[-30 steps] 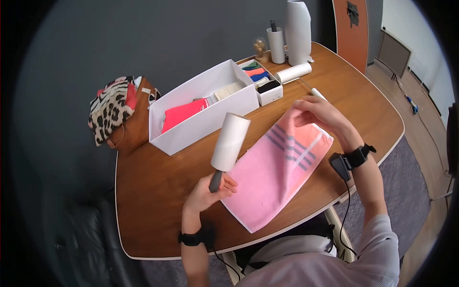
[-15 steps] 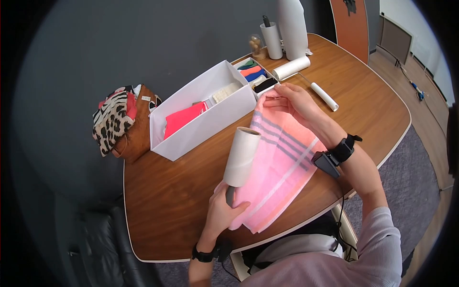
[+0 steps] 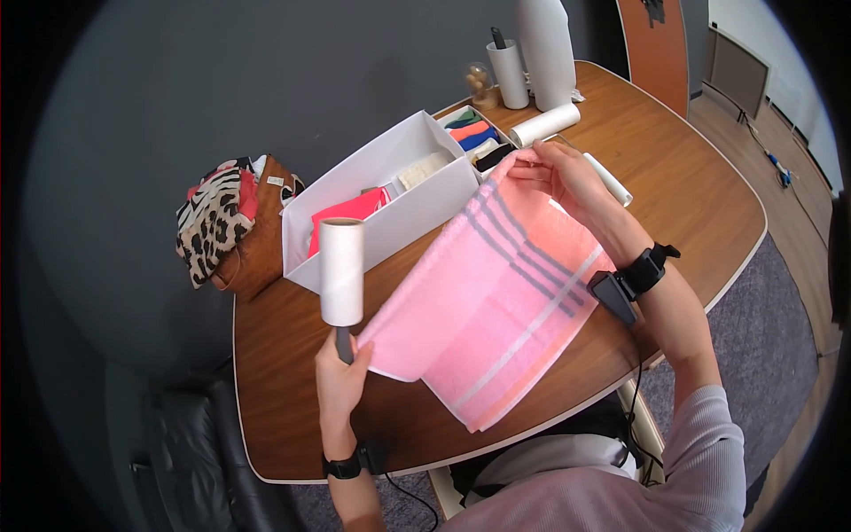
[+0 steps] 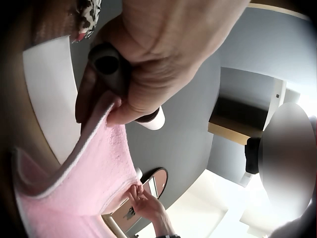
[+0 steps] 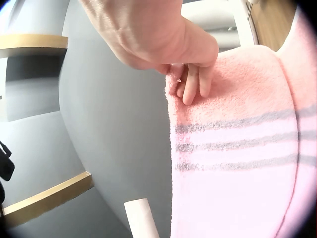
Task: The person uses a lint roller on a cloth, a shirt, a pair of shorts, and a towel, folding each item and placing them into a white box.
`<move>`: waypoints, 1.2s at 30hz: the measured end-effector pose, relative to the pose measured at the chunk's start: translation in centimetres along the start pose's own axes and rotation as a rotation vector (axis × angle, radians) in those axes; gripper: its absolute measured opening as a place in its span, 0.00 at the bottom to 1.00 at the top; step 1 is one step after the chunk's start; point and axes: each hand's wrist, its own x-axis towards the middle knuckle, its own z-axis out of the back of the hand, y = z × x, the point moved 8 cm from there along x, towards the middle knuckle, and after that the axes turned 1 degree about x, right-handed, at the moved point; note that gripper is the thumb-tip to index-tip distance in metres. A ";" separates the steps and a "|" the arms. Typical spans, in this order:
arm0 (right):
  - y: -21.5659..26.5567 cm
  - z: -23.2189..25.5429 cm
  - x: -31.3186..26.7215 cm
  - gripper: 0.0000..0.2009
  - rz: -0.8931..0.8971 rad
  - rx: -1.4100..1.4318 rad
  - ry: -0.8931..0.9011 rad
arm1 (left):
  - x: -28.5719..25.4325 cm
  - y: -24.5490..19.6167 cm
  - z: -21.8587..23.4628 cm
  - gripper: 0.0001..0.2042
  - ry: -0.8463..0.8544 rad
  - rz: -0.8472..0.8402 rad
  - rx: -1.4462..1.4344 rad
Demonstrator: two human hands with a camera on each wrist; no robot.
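A pink towel [image 3: 479,301] with grey stripes and an orange end stretches between my two hands, its near part draped low over the table. My left hand [image 3: 340,381] grips the dark handle of a lint roller [image 3: 342,273], which stands upright with its white roll on top. That same hand pinches a towel corner between thumb and fingers, as the left wrist view shows at the towel's edge [image 4: 94,129]. At the orange end, my right hand [image 3: 567,177] pinches the opposite corner; in the right wrist view its fingers [image 5: 190,87] lie against the cloth.
Behind the towel stands a white box [image 3: 390,230] holding red and cream cloths. A smaller box [image 3: 479,133] of folded cloths adjoins it. White rolls [image 3: 545,124], a tall white cylinder [image 3: 545,53] and a glass dome [image 3: 479,80] stand farther back. Left is a brown bag [image 3: 261,230] with patterned cloth.
My left hand has moved left with the lint roller and a towel corner, spreading the towel wider. My right hand first carried the orange end up and left, then shifted slightly right.
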 end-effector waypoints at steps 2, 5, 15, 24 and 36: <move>0.7 -0.2 0.0 0.14 0.017 0.008 0.008 | 0.6 -1.1 0.9 0.10 -0.072 -0.027 0.023; 1.7 -0.5 0.0 0.15 0.043 0.021 0.018 | 0.9 -2.0 1.9 0.11 -0.122 -0.062 -0.022; 4.0 1.2 0.4 0.16 0.126 -0.001 -0.011 | -0.8 -7.0 0.1 0.12 0.164 -0.069 -0.434; 3.3 -4.7 3.3 0.15 0.121 -0.021 0.086 | -1.8 -6.7 3.5 0.13 0.078 -0.085 -0.439; -8.0 -15.7 8.6 0.14 -0.124 -0.168 0.345 | -0.1 6.6 10.5 0.09 -0.286 0.130 -0.003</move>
